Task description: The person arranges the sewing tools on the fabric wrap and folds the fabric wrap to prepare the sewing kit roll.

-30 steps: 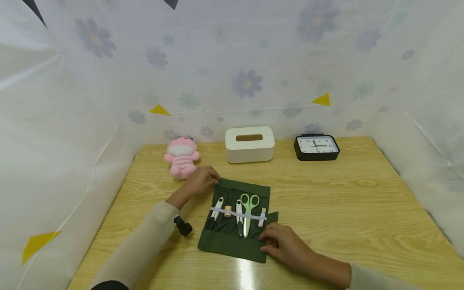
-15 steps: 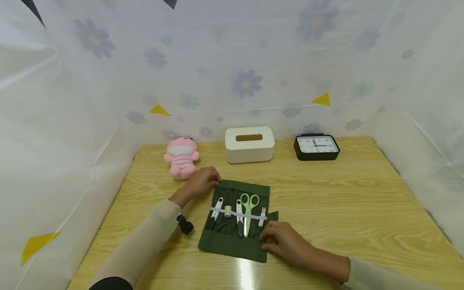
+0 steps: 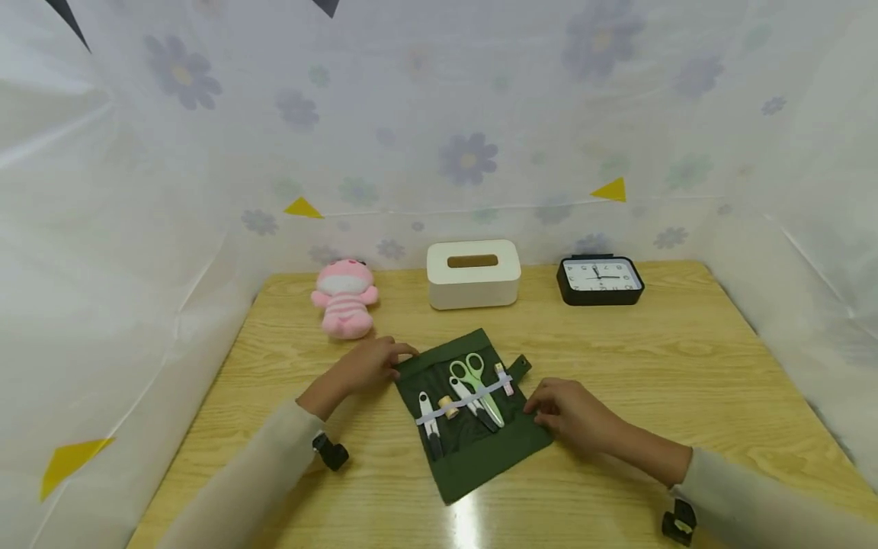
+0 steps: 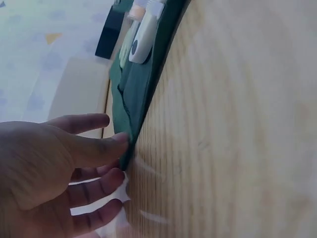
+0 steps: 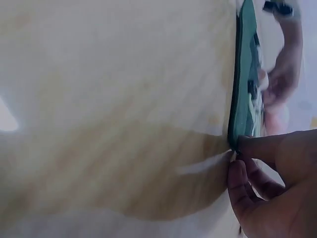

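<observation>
A dark green fabric tool roll (image 3: 490,457) lies unfolded and slanted on the table. Under its pale elastic strap sit green-handled scissors (image 3: 469,370), two white-and-black tools (image 3: 429,423), a small tan spool (image 3: 448,407) and a small pink-and-yellow item (image 3: 504,379). My left hand (image 3: 370,361) pinches the roll's far left corner; in the left wrist view the thumb (image 4: 101,150) lies over the cloth. At the near right corner, my right hand (image 3: 576,415) pinches the hem between thumb and finger, as the right wrist view shows. A snap tab (image 3: 521,367) sticks out on the right.
Behind the roll stands a white tissue box (image 3: 473,286). A pink plush toy (image 3: 346,305) lies at the back left, close beyond my left hand. The black-framed clock (image 3: 600,280) is at the back right. White plastic sheeting (image 3: 466,99) encloses the wooden table.
The tool roll has turned counterclockwise on the table. My right hand has moved right and away with its corner; my left hand has come slightly nearer and left.
</observation>
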`<state>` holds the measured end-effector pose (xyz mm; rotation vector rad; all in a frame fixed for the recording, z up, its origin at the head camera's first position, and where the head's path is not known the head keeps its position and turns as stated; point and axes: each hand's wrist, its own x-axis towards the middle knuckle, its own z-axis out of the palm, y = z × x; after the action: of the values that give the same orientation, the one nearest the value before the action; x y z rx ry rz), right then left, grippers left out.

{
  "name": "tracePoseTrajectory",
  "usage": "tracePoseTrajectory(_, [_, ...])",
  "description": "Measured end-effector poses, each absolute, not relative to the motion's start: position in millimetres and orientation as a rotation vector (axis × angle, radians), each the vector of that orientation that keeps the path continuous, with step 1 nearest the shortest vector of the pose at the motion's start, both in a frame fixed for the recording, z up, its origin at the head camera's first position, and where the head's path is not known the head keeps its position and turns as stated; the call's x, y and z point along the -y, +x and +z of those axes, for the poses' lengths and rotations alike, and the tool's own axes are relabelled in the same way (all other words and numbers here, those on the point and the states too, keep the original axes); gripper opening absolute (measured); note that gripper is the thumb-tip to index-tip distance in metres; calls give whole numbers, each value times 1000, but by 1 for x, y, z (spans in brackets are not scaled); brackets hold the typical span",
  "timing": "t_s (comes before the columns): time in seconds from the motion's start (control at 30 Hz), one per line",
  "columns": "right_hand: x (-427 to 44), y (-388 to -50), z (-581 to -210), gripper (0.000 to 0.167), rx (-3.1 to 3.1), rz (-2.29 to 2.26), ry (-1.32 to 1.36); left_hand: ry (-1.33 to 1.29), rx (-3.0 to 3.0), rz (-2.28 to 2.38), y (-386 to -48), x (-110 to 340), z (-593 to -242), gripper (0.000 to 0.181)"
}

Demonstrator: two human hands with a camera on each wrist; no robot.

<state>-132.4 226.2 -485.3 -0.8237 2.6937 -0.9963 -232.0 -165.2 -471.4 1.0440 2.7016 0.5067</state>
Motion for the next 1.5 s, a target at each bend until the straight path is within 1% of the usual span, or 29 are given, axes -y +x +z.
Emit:
tracePoseTrajectory(0.13, [-238, -157, -484, 19, -2774, -912, -788, 1022, -2605, 550, -214, 166, -469, 58])
tracePoseTrajectory(0.37, [-242, -201, -489, 13, -2880, -869, -662, 962, -2570, 549, -184, 154, -475, 61])
tracePoseTrajectory(0.6, [-235, -237, -498, 6, -2979, -868, -635, 1110, -2763, 495, -165, 138, -485, 70])
tracePoseTrajectory(0.77, [-228, -253, -500, 5, -2984, -888, -616, 1108, -2796, 428, -160, 132, -488, 73])
tracePoseTrajectory(0.93, [-226, -257, -501, 6, -2985, -892, -596, 1093, -2799, 436, -159, 132, -491, 73])
tracePoseTrajectory(1.1, [-227, -256, -501, 4, -2981, -887, -599, 1079, -2800, 443, -159, 134, -491, 72])
tracePoseTrajectory(1.23, [-227, -254, -500, 6, -2972, -891, -596, 1077, -2793, 441, -159, 134, -489, 71])
tracePoseTrajectory(1.4, [-232, -245, -497, 17, -2993, -854, -609, 1085, -2788, 438, -159, 134, -489, 70])
tracePoseTrajectory(1.5, [-237, -228, -494, 25, -3053, -766, -629, 1091, -2781, 436, -159, 134, -490, 70])
